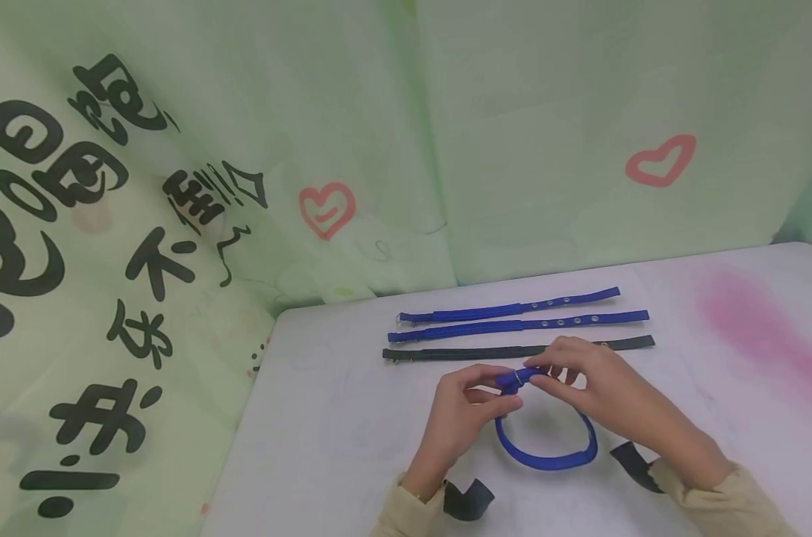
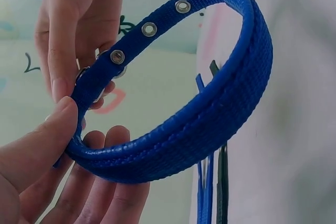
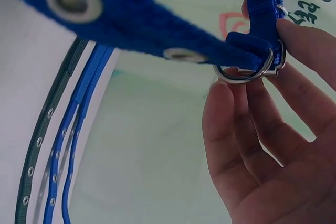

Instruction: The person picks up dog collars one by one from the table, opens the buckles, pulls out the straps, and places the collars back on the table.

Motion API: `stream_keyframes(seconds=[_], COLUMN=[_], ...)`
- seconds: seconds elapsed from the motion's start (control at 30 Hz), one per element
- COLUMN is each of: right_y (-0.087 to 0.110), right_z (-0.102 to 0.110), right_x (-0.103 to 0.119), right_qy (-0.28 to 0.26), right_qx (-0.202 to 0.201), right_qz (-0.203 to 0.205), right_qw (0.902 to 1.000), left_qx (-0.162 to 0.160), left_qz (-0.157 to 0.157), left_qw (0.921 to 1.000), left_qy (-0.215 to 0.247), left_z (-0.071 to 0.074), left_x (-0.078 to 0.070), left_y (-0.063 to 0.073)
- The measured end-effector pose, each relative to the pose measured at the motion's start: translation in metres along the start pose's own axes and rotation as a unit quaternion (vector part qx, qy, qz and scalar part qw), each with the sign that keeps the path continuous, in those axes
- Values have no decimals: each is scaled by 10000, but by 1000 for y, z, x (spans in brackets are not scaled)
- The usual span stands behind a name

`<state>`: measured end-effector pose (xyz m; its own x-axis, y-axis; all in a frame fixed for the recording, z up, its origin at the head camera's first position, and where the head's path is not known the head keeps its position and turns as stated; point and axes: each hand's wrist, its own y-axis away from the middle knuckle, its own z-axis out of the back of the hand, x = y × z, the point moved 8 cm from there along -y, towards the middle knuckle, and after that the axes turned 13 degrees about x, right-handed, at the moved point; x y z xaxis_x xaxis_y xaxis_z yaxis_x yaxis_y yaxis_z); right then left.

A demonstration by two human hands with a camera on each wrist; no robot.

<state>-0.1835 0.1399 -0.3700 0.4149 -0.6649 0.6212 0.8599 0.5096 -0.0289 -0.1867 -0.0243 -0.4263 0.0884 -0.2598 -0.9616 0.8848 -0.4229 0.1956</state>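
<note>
A blue webbing collar (image 1: 546,462) with metal eyelets is bent into a loop between the two hands, raised over the table. My left hand (image 1: 455,414) pinches its padded band near the buckle, thumb on one side and fingers on the other in the left wrist view. At the fastening, my right hand (image 1: 593,380) pinches the strap between thumb and fingers. The right wrist view shows the metal buckle (image 3: 283,61) and D-ring (image 3: 245,81) by those fingers, with the eyelet strap running through the ring.
Two blue collars (image 1: 473,311) and a dark green one (image 1: 459,354) lie straight, side by side, behind the hands on the white table (image 1: 312,447). A printed green curtain (image 1: 546,224) hangs along the back and left. Dark bands (image 1: 469,500) show at the sleeves.
</note>
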Motion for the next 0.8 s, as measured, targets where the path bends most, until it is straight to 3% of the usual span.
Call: stream_keyframes(seconds=[0.37,0.67,0.8], right_y=[1,4,4], right_z=[2,4,4], right_x=[7,12,11], right_qy=[9,-71,-67], right_qx=[-94,-511,-603], right_qz=[-11,311,217], right_qw=[10000,9982,9979], left_qx=[198,187,177], left_qz=[-220,-242,-233], left_qw=[9988,9994,9996], left_qy=[-378,-182,0], left_z=[0,-1,-2], left_x=[-5,-6,-6], left_y=[4,6,7])
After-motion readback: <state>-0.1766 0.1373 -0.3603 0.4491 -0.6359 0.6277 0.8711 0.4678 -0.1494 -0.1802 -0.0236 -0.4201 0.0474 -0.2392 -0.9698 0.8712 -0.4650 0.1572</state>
